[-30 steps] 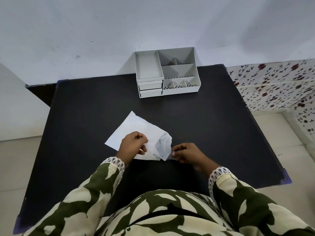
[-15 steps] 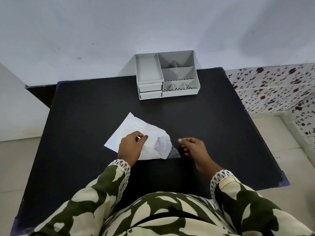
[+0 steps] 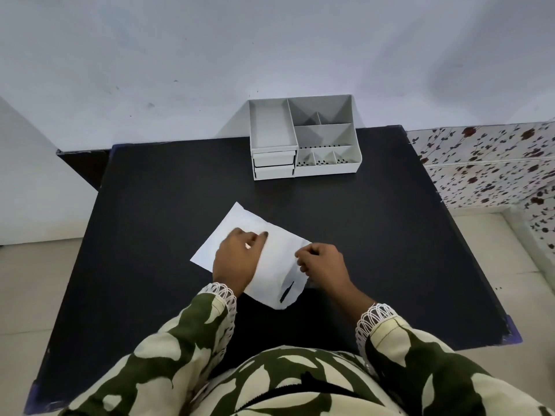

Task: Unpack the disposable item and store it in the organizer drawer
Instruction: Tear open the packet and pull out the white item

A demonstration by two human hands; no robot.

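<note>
A white paper packet (image 3: 240, 226) lies on the black table (image 3: 168, 205) in front of me. My left hand (image 3: 237, 259) presses down on its middle, fingers curled on the paper. My right hand (image 3: 321, 262) pinches the packet's right end, which is torn and lifted, with a dark slit showing near the bottom edge. What is inside the packet is hidden. The white organizer (image 3: 303, 136) stands at the table's far edge against the wall, with two closed drawers (image 3: 273, 165) at its lower left.
The organizer's open top compartments look empty. A pale wall rises behind the table. A flower-patterned surface (image 3: 492, 166) is to the right, and tiled floor lies on both sides of the table.
My right hand had let go and drawn back to the right; it has now returned and grips the packet's torn right end. My left hand stayed on the packet.
</note>
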